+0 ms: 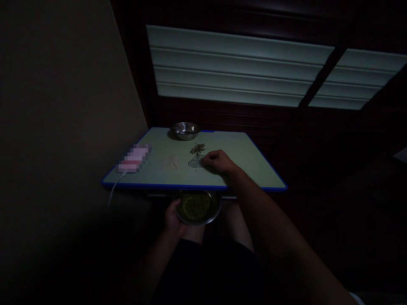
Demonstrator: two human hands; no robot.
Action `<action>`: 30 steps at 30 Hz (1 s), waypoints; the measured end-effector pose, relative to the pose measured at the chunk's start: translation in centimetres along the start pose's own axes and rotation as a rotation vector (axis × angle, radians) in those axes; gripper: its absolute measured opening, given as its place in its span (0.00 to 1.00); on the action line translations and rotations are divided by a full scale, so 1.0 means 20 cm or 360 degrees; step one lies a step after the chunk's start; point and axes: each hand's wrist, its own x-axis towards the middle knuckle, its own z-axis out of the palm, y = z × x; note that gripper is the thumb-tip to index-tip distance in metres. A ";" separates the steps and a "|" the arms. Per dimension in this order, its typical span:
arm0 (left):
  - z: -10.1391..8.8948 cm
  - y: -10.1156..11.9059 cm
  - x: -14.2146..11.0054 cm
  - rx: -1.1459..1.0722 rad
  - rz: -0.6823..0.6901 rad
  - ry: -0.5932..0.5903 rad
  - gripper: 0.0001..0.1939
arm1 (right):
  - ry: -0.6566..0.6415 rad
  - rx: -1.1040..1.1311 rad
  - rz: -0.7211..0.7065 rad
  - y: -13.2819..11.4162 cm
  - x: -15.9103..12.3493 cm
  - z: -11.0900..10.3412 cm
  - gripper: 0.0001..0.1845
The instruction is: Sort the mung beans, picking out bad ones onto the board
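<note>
My left hand grips the rim of a metal bowl below the table's front edge, over my lap. Small green beans, perhaps mung beans, fill much of that bowl. Above the table, my right hand pinches the right end of a small clear plastic piece, whose exact kind I cannot make out. Just beyond it lies a loose pile of brownish beans. A few single beans sit by the near side of the clear piece. To its left spreads a patch of pale grains.
A second metal bowl stands at the table's back edge. On the left lies a blurred-out pinkish device with a white cable hanging over the edge. The pale table has a blue rim. A wall and slatted dark-framed doors stand close by.
</note>
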 end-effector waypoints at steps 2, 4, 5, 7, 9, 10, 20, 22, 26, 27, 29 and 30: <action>0.00 0.00 0.00 0.0012 0.0006 0.0025 0.18 | -0.0086 0.0028 0.0024 -0.02 -0.01 0.00 0.15; 0.00 0.00 0.01 0.0022 0.0004 0.0056 0.17 | -0.0181 0.0044 0.0035 -0.03 -0.02 -0.01 0.16; -0.01 0.00 0.01 0.0023 0.0003 0.0065 0.17 | -0.0225 0.0043 0.0036 -0.04 -0.02 -0.01 0.16; -0.01 0.00 0.02 0.0009 0.0018 0.0054 0.17 | -0.0298 0.0020 0.0034 -0.04 -0.03 -0.01 0.16; -0.02 0.00 0.03 -0.0011 0.0026 0.0015 0.18 | -0.0345 -0.0002 0.0042 -0.05 -0.05 0.00 0.16; -0.02 0.00 0.03 -0.0014 0.0027 0.0006 0.19 | -0.0358 0.0000 0.0050 -0.05 -0.06 0.00 0.16; 0.02 0.00 0.00 0.0042 0.0031 0.0062 0.15 | -0.0482 -0.0036 0.0134 -0.14 -0.20 0.00 0.11; 0.01 0.00 0.01 0.0046 0.0031 0.0059 0.14 | -0.0493 -0.0102 0.0098 -0.14 -0.21 0.00 0.11; 0.00 0.00 0.01 0.0053 0.0010 0.0013 0.13 | -0.0524 -0.0148 0.0060 -0.15 -0.22 0.00 0.10; 0.00 0.00 0.01 0.0053 0.0014 0.0008 0.13 | -0.0519 -0.0145 0.0051 -0.14 -0.22 0.01 0.10; 0.00 0.00 0.01 0.0056 0.0022 0.0009 0.12 | -0.0506 -0.0127 0.0035 -0.14 -0.23 0.01 0.10; 0.01 0.00 0.01 0.0057 0.0021 0.0007 0.13 | -0.0499 -0.0114 0.0033 -0.14 -0.24 0.01 0.10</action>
